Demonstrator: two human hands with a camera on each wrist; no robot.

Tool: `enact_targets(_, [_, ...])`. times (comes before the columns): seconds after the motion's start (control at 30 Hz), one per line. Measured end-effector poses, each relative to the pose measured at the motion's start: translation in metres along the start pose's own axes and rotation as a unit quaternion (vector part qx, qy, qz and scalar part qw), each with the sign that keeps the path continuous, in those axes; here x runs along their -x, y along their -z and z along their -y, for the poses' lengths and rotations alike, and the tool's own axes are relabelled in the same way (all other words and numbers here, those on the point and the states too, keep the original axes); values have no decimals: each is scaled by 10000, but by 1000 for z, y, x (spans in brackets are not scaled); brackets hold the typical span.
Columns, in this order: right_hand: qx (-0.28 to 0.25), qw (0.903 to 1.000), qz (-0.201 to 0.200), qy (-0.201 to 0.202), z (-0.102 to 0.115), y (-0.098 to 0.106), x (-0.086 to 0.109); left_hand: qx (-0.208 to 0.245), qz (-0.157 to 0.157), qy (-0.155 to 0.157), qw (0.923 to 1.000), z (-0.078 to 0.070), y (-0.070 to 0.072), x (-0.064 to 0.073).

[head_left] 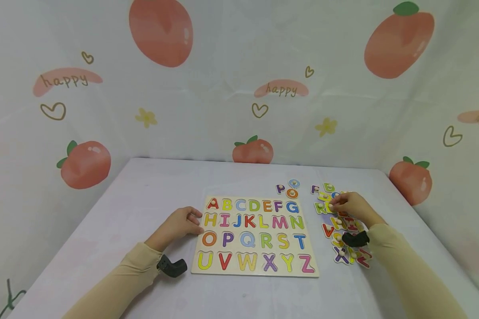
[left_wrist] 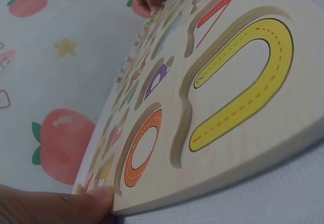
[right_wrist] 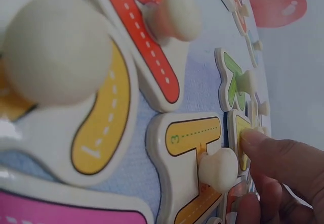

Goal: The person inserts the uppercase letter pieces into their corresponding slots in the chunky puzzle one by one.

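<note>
In the head view, a wooden alphabet puzzle board [head_left: 234, 230] lies on the table, and a knobbed red A piece [head_left: 213, 204] sits in its A slot. My left hand [head_left: 182, 223] rests at the board's left edge with relaxed fingers. Its thumb [left_wrist: 86, 204] touches the board edge near the orange O slot in the left wrist view. To the right of the board, my right hand [head_left: 353, 207] pinches the knob of a yellow letter piece [right_wrist: 241, 142] among the loose pieces. Fingertips hide that knob, and I cannot tell the letter.
Beside my right hand lie several knobbed letters, including a green R [head_left: 319, 208], a red V [head_left: 327, 230] and a purple X [head_left: 341, 255], some overlapping. A purple P [head_left: 280, 189] and an orange O [head_left: 292, 193] lie behind the board. A printed curtain [head_left: 207, 115] borders the table.
</note>
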State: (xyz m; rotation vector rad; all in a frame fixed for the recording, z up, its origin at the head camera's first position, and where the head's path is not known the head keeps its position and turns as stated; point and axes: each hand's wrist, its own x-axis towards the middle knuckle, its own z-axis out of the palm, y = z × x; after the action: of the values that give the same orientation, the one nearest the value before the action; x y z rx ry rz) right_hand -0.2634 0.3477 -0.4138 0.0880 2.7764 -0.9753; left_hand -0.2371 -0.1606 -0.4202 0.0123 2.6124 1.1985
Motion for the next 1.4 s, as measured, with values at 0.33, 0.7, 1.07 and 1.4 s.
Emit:
enact_targets(0.33, [-81, 9999, -9, 103, 19, 11, 7, -74, -22, -18, 10000, 1, -1, 1])
enact_targets(0.7, [-328, 9952, 3, 925, 86, 0, -3, -105, -33, -15, 9999, 1, -1, 1])
enact_targets(1.07, [-624, 9894, 243, 1290, 163, -59, -18, -40, -7, -38, 10000, -1, 0, 2])
enact_targets(1.4, [-895, 9876, 313, 1250, 209, -115, -24, -98, 39, -108, 9999, -2, 1, 3])
